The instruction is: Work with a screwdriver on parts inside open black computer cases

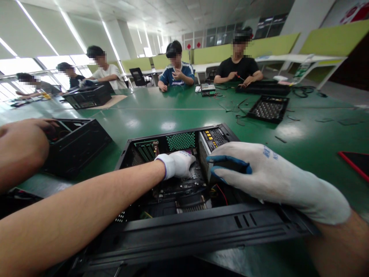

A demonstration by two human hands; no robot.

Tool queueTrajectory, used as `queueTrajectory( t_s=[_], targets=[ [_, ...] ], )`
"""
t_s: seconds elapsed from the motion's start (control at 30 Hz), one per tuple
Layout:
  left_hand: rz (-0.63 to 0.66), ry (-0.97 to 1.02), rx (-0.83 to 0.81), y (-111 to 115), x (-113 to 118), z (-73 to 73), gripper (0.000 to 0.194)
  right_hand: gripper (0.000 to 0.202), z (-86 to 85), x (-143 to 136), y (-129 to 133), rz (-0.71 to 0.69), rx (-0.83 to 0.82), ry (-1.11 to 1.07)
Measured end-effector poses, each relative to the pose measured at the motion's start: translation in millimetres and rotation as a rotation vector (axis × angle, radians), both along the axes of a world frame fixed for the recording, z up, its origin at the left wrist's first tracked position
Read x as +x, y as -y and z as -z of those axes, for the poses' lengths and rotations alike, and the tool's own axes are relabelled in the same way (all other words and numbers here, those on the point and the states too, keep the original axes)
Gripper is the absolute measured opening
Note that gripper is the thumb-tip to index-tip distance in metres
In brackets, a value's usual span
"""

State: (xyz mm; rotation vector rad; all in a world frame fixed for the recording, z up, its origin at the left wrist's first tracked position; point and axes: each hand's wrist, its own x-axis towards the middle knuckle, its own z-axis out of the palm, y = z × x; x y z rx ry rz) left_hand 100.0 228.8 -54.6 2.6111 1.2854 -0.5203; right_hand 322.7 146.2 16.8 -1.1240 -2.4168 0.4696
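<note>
An open black computer case [184, 227] lies in front of me on the green table. Down inside it, my left hand [180, 163], in a white glove, reaches to the motherboard [188, 182]. Its fingers are bent and bunched at the board, and whatever they may hold is hidden. My right hand [245, 165], gloved in white with blue fingertips, hovers at the grey power supply [206, 148] on the case's right side. Thumb and fingers stand apart with nothing between them. A finned metal part [191, 206] and thin wires sit near the case's front wall.
At left, another person's bare arm [23, 150] reaches into a second black case [77, 146]. Across the green table [138, 115] several people sit working. A black tray-like panel [269, 108], loose cables [240, 111] and a red-edged black mat [356, 163] lie to the right.
</note>
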Motion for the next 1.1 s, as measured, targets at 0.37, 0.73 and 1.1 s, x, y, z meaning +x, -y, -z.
queueTrajectory(
  t_s=[0.37,0.73,1.1],
  targets=[
    [-0.008,0.025,0.0,-1.7,-0.7,3.6,0.041,0.037,4.3,1.4,-2.3,-0.041,0.035,-0.052],
    [-0.007,0.035,0.006,-1.2,-0.7,3.4,0.042,0.037,4.2,2.0,-1.8,-0.046,0.038,-0.049],
    [0.007,0.003,0.032,-0.9,-1.1,5.6,0.041,0.034,4.3,2.6,-1.9,-0.029,0.021,-0.039]
  ],
)
